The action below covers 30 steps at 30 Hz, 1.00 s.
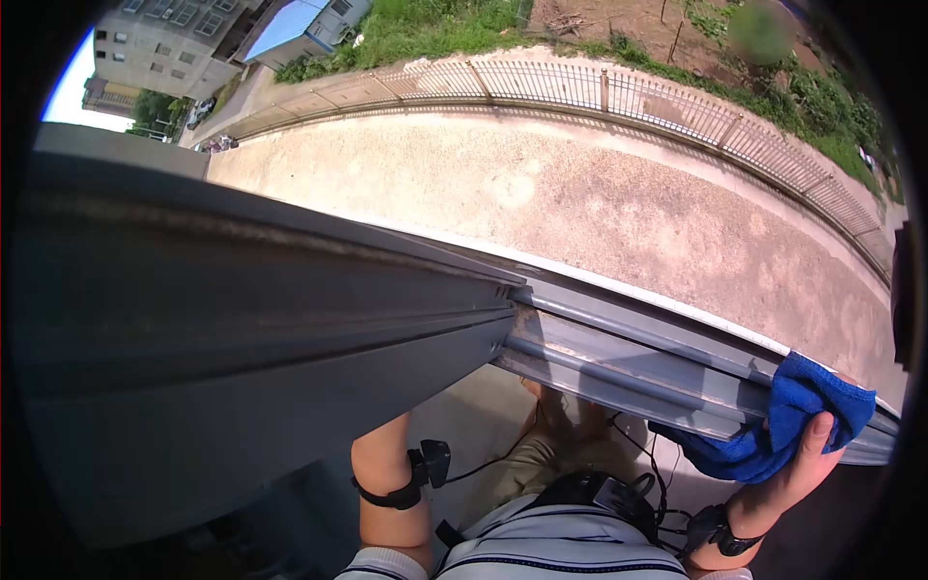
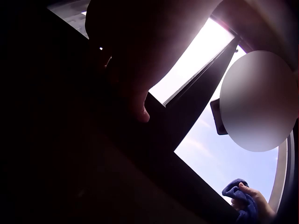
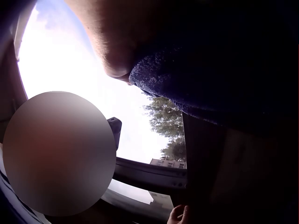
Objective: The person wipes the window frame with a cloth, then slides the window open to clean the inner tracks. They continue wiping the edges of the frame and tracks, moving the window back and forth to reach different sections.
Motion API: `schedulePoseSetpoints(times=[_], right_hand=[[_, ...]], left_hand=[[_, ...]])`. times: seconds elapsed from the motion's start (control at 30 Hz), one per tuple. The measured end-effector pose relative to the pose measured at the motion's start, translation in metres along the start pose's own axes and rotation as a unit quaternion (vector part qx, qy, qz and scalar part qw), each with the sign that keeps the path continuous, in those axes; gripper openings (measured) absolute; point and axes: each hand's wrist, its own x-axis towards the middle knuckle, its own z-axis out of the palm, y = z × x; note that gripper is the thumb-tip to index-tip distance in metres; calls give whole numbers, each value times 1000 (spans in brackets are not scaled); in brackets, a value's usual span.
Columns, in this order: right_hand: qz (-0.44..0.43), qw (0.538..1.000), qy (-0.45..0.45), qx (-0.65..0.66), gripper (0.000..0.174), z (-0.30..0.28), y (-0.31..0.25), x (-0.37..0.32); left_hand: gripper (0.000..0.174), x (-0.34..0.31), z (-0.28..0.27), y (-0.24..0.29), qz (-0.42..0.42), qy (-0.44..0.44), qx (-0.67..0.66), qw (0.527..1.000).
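Observation:
A blue cloth (image 1: 797, 406) is draped over the right part of a grey metal window frame (image 1: 619, 353) with long raised tracks. My right hand (image 1: 817, 459) grips the cloth against the frame, thumb on top; the other fingers are hidden under it. In the left wrist view the same cloth (image 2: 238, 189) is bunched in that hand. A dark grey sash (image 1: 261, 377) fills the left side of the head view and hides my left hand. The right wrist view catches that left hand (image 3: 180, 215) at the sash's dark edge; I cannot tell how its fingers lie.
Beyond the frame lies a sunlit concrete strip (image 1: 483, 179) outside, bounded by a metal fence (image 1: 551, 92). Buildings (image 1: 174, 43) rise at the upper left. Cables (image 1: 667, 474) hang by my waist, below the frame.

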Motion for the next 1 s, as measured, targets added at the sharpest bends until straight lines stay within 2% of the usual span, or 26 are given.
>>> schedulePoseSetpoints(times=[0.07, 0.2, 0.27, 0.37, 0.4, 0.47, 0.5, 0.57, 0.63, 0.7, 0.73, 0.83, 0.9, 0.93, 1.0], right_hand=[[21, 1000, 7, 12, 57, -2, -1, -1], [22, 999, 13, 42, 56, -6, 8, -1], [56, 995, 5, 82, 55, -5, 8, -1], [67, 993, -4, 95, 52, -9, 13, 3], [29, 997, 5, 68, 48, 3, 15, 4], [28, 997, -11, 69, 47, 12, 6, 6], [31, 997, -26, 67, 45, 15, -1, 5], [25, 994, -53, 92, 43, 12, 1, 10], [7, 992, -79, 93, 41, 12, 3, 12], [-2, 993, -59, 101, 39, 16, 8, 14], [5, 992, -70, 103, 38, 17, 8, 16], [39, 984, -115, 129, 33, 11, 8, 20], [39, 980, -129, 145, 32, 13, 6, 22], [41, 980, -126, 146, 31, 13, 7, 22], [45, 979, -126, 155, 31, 14, 6, 22]], left_hand=[[15, 3, -9, 6, 59, -70, 188, 978], [18, 17, -16, 20, 84, -44, 139, 986], [25, 23, -20, 27, 118, -109, 150, 976], [28, 29, -23, 29, 163, -149, 147, 964], [28, 38, -26, 29, 164, -146, 148, 964], [29, 51, -39, 40, 114, -256, 89, 956], [29, 57, -45, 43, 115, -252, 90, 957], [36, 63, -49, 49, 88, -328, 139, 930], [35, 68, -47, 53, 105, -321, 111, 935], [31, 68, -41, 60, 141, -375, 30, 916], [29, 70, -43, 63, 138, -386, 47, 911], [31, 63, -41, 58, 169, -337, 28, 926], [29, 62, -43, 49, 214, -264, 44, 939], [27, 62, -47, 49, 199, -227, 80, 950], [27, 63, -50, 42, 196, -222, 140, 945]])
